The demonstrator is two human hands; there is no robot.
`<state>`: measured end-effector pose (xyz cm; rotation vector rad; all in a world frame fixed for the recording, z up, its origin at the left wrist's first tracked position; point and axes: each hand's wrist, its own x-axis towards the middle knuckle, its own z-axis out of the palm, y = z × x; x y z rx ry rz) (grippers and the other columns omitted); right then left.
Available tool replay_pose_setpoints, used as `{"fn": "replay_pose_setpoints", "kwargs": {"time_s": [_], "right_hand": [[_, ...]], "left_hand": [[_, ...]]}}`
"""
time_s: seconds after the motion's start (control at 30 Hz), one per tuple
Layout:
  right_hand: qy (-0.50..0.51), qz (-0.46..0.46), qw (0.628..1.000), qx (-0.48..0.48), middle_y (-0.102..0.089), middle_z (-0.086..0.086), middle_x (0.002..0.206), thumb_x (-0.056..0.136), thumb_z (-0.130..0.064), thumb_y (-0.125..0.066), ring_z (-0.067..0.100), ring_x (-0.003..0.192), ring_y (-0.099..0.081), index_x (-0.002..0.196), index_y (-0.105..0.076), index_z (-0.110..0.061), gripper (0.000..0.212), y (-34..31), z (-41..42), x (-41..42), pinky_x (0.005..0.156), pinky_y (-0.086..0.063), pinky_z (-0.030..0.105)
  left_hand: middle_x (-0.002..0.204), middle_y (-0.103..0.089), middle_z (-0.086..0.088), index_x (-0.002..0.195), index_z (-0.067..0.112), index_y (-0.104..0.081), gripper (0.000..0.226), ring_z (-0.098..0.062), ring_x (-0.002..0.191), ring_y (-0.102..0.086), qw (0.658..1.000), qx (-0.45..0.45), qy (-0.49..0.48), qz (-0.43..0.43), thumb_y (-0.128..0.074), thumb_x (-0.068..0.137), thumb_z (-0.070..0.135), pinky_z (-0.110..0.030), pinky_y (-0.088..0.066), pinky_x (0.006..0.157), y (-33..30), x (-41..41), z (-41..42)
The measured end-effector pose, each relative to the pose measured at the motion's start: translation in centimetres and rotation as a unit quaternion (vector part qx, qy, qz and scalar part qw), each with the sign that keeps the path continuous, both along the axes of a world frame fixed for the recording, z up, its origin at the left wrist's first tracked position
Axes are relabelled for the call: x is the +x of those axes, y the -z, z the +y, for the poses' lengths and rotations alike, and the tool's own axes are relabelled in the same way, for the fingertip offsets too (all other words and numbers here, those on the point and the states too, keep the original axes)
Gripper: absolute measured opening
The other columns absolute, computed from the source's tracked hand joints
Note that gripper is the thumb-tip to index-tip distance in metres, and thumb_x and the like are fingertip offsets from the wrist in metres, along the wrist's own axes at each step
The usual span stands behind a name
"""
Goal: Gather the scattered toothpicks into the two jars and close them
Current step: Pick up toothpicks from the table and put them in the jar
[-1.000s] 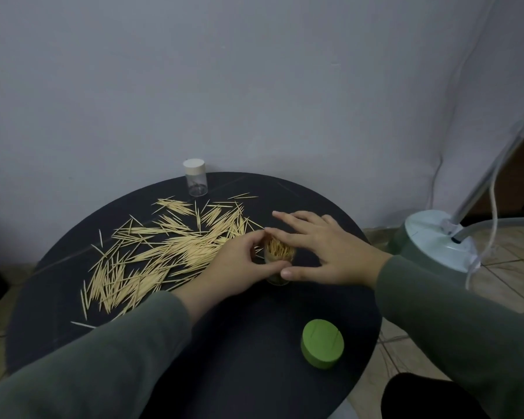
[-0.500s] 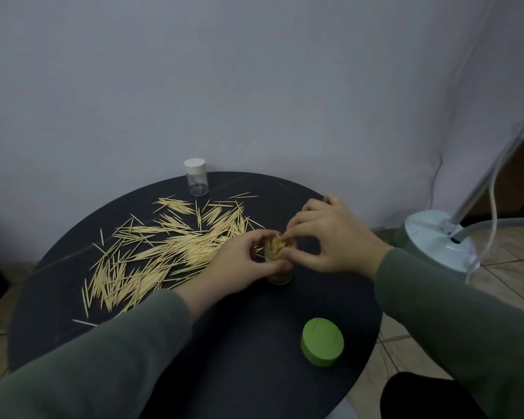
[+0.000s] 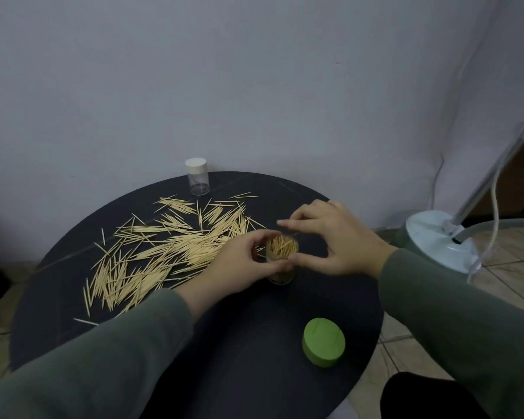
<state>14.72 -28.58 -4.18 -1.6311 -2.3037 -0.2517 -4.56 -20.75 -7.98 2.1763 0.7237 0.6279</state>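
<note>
A small clear jar [image 3: 281, 248] packed with upright toothpicks stands open near the middle of the round black table [image 3: 248, 376]. My left hand [image 3: 242, 264] grips the jar from its left side. My right hand [image 3: 339, 240] arches over the jar's mouth with fingers spread and its thumb against the jar's right side; I see nothing pinched in it. The jar's green lid [image 3: 323, 346] lies on the table nearer to me. A second clear jar [image 3: 197, 176], capped in white, stands at the table's far edge. Scattered toothpicks [image 3: 164, 246] cover the table's left half.
A pale green and white appliance base [image 3: 436, 246] with a pole and hose stands on the tiled floor right of the table. A grey wall runs close behind the table. A dark shape [image 3: 430, 397] sits at the bottom right.
My right hand pinched its fingers together over the jar's mouth half a second ago and has now spread them and lifted slightly. My left hand has kept hold of the jar.
</note>
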Motion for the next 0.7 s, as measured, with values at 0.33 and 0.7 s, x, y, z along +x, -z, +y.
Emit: {"fn": "replay_pose_setpoints", "kwargs": {"time_s": [0.33, 0.7], "right_hand": [[-0.025, -0.055, 0.998, 0.02, -0.057, -0.007, 0.102, 0.088, -0.069, -0.036, 0.009, 0.09, -0.044, 0.119, -0.068, -0.027, 0.061, 0.4, 0.6, -1.9, 0.081, -0.024, 0.029], [-0.028, -0.028, 0.997, 0.073, -0.061, -0.01, 0.088, 0.085, -0.067, -0.044, 0.009, 0.079, -0.047, 0.108, -0.072, -0.027, 0.054, 0.1, 0.7, -0.5, 0.074, -0.034, 0.035]], "left_hand": [[0.092, -0.061, 0.021, 0.124, 0.026, -0.06, 0.048, 0.01, 0.078, -0.056, 1.0, -0.002, -0.007, 0.013, -0.077, 0.079, 0.021, -0.004, -0.04, 0.065, 0.4, 0.0, 0.6], [0.099, -0.062, 0.024, 0.126, 0.03, -0.058, 0.058, 0.021, 0.086, -0.052, 0.999, -0.036, 0.006, 0.004, -0.08, 0.073, 0.037, 0.001, -0.04, 0.07, 0.0, -0.1, 0.3]]}}
